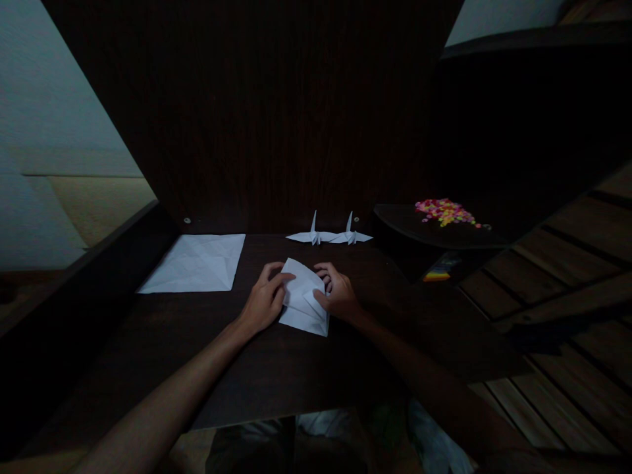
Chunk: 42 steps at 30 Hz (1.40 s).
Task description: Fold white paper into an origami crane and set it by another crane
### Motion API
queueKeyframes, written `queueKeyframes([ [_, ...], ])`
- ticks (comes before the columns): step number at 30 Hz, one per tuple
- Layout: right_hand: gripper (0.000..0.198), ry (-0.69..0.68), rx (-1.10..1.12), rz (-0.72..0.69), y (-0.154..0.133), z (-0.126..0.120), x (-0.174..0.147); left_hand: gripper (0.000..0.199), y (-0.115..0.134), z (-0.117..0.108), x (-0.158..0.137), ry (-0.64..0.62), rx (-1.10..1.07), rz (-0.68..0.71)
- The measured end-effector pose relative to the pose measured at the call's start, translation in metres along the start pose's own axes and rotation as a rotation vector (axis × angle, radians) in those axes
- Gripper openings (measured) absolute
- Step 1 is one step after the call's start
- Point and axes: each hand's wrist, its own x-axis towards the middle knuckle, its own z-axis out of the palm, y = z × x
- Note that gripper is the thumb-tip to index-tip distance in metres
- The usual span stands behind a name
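Note:
A folded sheet of white paper (302,299) is between my two hands, over the middle of the dark desk. My left hand (266,299) grips its left edge, thumb on top and fingers curled behind. At the right edge, my right hand (340,293) pinches the paper with the thumb on a folded flap, the other fingers bent behind it. Creases run across the sheet, and its lower part is angled toward me. Just beyond stand two white origami cranes (316,237) side by side, with wing tips meeting or overlapping.
A larger creased white sheet (197,263) lies flat at the left. On a curved shelf (395,220) at the right is a pile of small pink and yellow pieces (447,212). A dark raised side panel (89,303) borders the desk (276,388) on the left.

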Motion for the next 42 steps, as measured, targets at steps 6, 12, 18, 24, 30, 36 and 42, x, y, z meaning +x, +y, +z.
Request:
queueKeyframes([
  [6,0.05,-0.064,-0.103,-0.027,-0.007,-0.004,-0.003,0.035,0.001,-0.001,0.0,-0.075,0.042,-0.054],
  [12,0.042,-0.091,-0.083,-0.075,-0.005,-0.004,-0.003,0.034,-0.001,-0.003,0.0,-0.127,0.053,-0.019],
  [18,0.04,-0.114,-0.095,-0.176,-0.002,-0.003,-0.002,0.034,-0.001,-0.003,0.0,-0.132,0.139,0.021],
  [24,0.037,-0.142,-0.129,-0.221,-0.004,-0.002,-0.002,0.036,0.0,-0.005,0.0,-0.145,0.186,0.036],
  [30,0.038,-0.178,-0.118,-0.298,0.0,0.002,-0.002,0.036,0.001,-0.006,0.001,-0.177,0.255,0.065],
  [36,0.032,-0.195,-0.11,-0.367,0.0,0.003,-0.002,0.042,0.002,-0.01,0.003,-0.19,0.319,0.083],
  [42,0.031,-0.227,-0.113,-0.402,0.002,0.004,-0.002,0.049,0.003,-0.012,0.004,-0.198,0.357,0.07],
])
